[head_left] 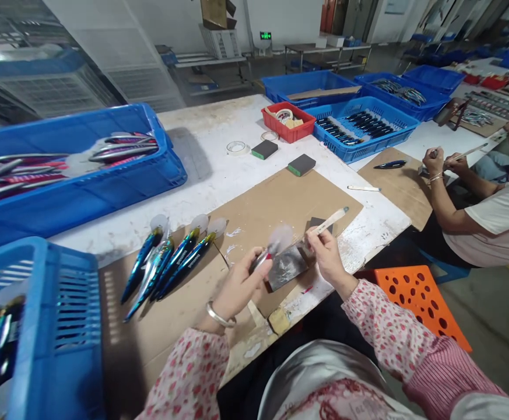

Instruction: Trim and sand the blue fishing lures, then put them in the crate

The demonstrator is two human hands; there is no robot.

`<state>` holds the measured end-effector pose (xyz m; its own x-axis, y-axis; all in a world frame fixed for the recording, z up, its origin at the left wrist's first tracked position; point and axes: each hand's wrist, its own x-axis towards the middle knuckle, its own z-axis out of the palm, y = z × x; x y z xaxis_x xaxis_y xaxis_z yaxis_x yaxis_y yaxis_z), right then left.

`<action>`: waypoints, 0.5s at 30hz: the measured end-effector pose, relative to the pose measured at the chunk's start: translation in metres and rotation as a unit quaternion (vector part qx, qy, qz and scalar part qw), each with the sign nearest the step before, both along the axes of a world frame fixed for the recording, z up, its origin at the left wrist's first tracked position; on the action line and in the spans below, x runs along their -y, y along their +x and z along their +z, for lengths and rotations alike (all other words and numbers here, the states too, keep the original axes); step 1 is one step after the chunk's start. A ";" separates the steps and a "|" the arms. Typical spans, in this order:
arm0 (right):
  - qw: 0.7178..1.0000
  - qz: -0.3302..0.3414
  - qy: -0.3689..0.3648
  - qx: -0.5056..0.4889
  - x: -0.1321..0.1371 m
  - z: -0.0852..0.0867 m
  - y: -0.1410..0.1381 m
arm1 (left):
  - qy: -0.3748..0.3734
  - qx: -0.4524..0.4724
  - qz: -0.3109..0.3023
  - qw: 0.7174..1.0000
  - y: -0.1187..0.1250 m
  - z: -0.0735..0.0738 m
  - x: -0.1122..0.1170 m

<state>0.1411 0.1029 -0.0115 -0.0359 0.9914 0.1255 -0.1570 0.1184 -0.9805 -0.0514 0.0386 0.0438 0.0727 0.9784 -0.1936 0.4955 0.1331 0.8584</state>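
Note:
My left hand (239, 289) is closed round a fishing lure (260, 260) with a clear round lip; the fingers cover most of its body. In my right hand (327, 259) is a slim pale-handled tool (332, 220), its back end pointing up and right. The tool's thin front end reaches toward the lure; whether they touch I cannot tell. Under both hands lies a dark, smudged flat plate (288, 270) on cardboard (276, 201). Several blue-and-black lures (184, 259) with clear lips rest side by side left of my left hand.
Blue crates (68, 274) of lures stand at left, others (346, 151) at the back. Beyond the cardboard are dark sanding blocks (302, 165), tape rolls (237, 147) and a red bin (295, 131). A co-worker (477, 216) sits at right beside an orange stool (420, 297).

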 end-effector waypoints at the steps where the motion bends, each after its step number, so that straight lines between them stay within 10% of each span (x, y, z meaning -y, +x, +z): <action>1: 1.000 0.019 -0.012 -0.016 0.003 0.001 -0.002 | -0.012 0.088 0.013 0.996 0.003 0.004 0.001; 8: 0.999 0.042 -0.015 0.004 0.015 -0.002 -0.009 | -0.075 0.356 0.063 0.929 0.026 0.011 0.013; 15: 0.995 -0.093 0.002 -0.025 -0.004 0.004 0.013 | -0.089 0.220 0.048 0.970 0.014 0.004 0.012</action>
